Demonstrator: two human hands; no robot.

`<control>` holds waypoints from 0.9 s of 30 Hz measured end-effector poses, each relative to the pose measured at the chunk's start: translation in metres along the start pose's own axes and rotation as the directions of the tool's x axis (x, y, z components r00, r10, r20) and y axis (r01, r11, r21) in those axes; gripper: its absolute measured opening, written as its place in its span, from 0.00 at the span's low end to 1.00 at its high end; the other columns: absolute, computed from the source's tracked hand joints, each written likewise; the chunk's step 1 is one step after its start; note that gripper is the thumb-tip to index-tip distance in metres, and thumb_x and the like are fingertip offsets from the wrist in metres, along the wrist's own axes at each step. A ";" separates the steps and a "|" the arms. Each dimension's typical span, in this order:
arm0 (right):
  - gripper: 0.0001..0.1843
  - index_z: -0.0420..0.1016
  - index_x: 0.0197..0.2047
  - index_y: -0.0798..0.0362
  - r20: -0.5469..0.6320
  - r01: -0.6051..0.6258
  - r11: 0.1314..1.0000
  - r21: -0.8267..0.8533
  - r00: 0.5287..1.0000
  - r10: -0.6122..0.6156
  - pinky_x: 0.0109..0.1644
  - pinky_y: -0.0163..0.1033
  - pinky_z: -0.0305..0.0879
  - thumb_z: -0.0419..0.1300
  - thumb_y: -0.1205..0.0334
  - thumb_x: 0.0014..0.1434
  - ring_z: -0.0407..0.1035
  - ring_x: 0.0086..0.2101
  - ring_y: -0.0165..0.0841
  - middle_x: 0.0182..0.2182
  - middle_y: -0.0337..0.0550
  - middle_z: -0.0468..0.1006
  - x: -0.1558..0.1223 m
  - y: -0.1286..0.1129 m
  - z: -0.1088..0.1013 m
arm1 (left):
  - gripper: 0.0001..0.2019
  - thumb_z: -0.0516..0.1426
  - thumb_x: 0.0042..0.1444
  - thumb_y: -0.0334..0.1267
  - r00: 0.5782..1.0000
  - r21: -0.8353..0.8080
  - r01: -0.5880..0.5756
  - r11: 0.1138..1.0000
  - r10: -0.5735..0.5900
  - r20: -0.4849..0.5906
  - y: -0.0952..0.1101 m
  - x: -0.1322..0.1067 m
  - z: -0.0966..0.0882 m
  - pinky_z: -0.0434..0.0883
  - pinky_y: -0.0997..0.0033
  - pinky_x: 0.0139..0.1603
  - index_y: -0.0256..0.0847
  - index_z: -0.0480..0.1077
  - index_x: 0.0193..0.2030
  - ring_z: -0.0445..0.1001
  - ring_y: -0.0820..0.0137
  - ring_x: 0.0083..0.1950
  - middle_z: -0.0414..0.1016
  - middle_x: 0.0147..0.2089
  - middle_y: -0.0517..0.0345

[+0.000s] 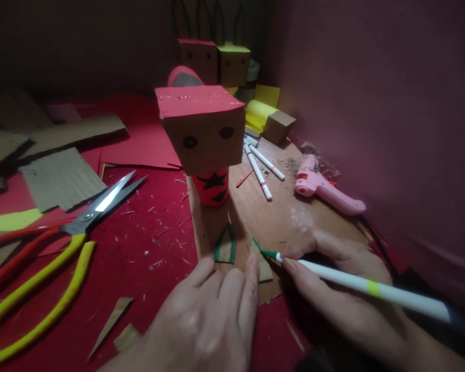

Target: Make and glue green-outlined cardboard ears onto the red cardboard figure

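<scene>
My right hand is closed round a white marker with a green tip and a yellow-green band. The marker's tip touches the edge of a small pointed cardboard piece, where a green line runs near its point. Stretched nearly flat, the fingers of my left hand press on that piece, the index finger lying over its left side. Just beyond the left fingers lies another cardboard piece edged in green. A cardboard box head with a red top and two dark eyes stands upright on a red patterned base.
Large scissors lie spread on the red cloth at left, near cardboard sheets. Several markers and a pink glue gun rest on the wooden board. More box heads stand at the back.
</scene>
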State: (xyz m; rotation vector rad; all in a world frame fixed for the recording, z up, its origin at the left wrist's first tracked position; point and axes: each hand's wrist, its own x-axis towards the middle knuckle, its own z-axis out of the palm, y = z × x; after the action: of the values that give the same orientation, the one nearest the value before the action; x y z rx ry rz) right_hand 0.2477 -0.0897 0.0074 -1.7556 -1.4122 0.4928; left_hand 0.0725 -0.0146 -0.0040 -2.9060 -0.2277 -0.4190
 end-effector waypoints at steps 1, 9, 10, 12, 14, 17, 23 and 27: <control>0.07 0.69 0.25 0.51 0.008 0.003 1.000 -0.007 1.000 -0.003 0.23 0.33 0.61 0.57 0.68 0.54 0.66 0.20 0.28 0.18 0.35 0.71 0.000 0.000 0.000 | 0.19 0.42 0.57 0.21 1.000 0.007 0.002 1.000 -0.002 -0.009 0.000 0.001 0.001 0.71 0.64 0.29 0.26 0.69 0.48 0.71 0.67 0.26 0.73 0.28 0.52; 0.09 0.65 0.23 0.51 0.020 -0.005 0.999 0.041 1.000 0.004 0.21 0.34 0.58 0.55 0.69 0.53 0.63 0.19 0.28 0.18 0.36 0.68 -0.002 0.004 -0.005 | 0.21 0.39 0.57 0.19 0.999 0.038 -0.001 0.999 0.002 -0.034 -0.001 0.004 0.002 0.70 0.66 0.27 0.24 0.69 0.48 0.70 0.68 0.24 0.72 0.25 0.53; 0.09 0.65 0.23 0.51 0.024 -0.025 0.998 0.056 0.999 0.024 0.21 0.34 0.59 0.55 0.68 0.54 0.64 0.20 0.29 0.19 0.37 0.69 -0.002 0.005 -0.005 | 0.22 0.38 0.57 0.19 1.000 0.035 -0.002 0.999 0.003 -0.030 -0.001 0.004 0.002 0.70 0.66 0.27 0.23 0.69 0.48 0.70 0.68 0.24 0.72 0.25 0.53; 0.09 0.65 0.23 0.51 0.019 -0.055 0.996 0.072 0.998 0.054 0.23 0.35 0.60 0.55 0.67 0.54 0.66 0.22 0.31 0.20 0.39 0.71 -0.002 0.007 -0.006 | 0.22 0.38 0.57 0.19 0.998 0.039 -0.012 0.999 0.015 -0.067 -0.001 0.003 0.002 0.70 0.67 0.26 0.23 0.70 0.47 0.70 0.68 0.23 0.71 0.23 0.54; 0.08 0.66 0.24 0.51 0.008 -0.058 0.997 0.060 0.998 0.058 0.24 0.36 0.61 0.55 0.67 0.54 0.66 0.23 0.32 0.21 0.39 0.71 -0.003 0.007 -0.005 | 0.21 0.39 0.57 0.19 0.998 0.041 -0.016 0.999 0.019 -0.066 -0.001 0.004 0.004 0.70 0.67 0.26 0.24 0.70 0.47 0.70 0.68 0.23 0.71 0.23 0.54; 0.07 0.66 0.25 0.51 0.001 -0.045 0.999 0.025 0.999 0.045 0.23 0.35 0.60 0.56 0.68 0.54 0.65 0.22 0.31 0.20 0.38 0.71 -0.003 0.004 -0.003 | 0.20 0.40 0.57 0.20 0.999 0.036 -0.004 0.999 0.005 -0.047 0.000 0.005 0.003 0.71 0.65 0.29 0.24 0.69 0.48 0.71 0.68 0.25 0.72 0.25 0.53; 0.09 0.65 0.23 0.51 0.037 -0.022 0.999 0.048 0.999 0.020 0.22 0.35 0.58 0.55 0.68 0.54 0.64 0.20 0.30 0.18 0.38 0.69 -0.002 0.003 -0.003 | 0.21 0.39 0.57 0.19 0.999 0.035 0.004 0.999 -0.002 -0.043 -0.001 0.003 0.001 0.69 0.66 0.27 0.23 0.68 0.49 0.71 0.67 0.25 0.72 0.25 0.53; 0.09 0.65 0.23 0.51 0.037 -0.055 0.996 0.068 0.998 0.052 0.23 0.37 0.60 0.55 0.65 0.55 0.66 0.23 0.33 0.21 0.40 0.71 -0.003 0.007 -0.005 | 0.21 0.38 0.57 0.19 0.994 0.044 0.001 0.999 0.004 -0.107 0.000 0.004 0.005 0.69 0.67 0.25 0.23 0.69 0.47 0.70 0.68 0.22 0.71 0.23 0.54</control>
State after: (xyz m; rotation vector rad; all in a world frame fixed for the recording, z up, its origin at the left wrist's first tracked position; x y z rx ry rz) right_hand 0.2544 -0.0944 0.0047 -1.7410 -1.3597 0.5972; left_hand 0.0780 -0.0129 -0.0076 -2.8299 -0.2159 -0.5601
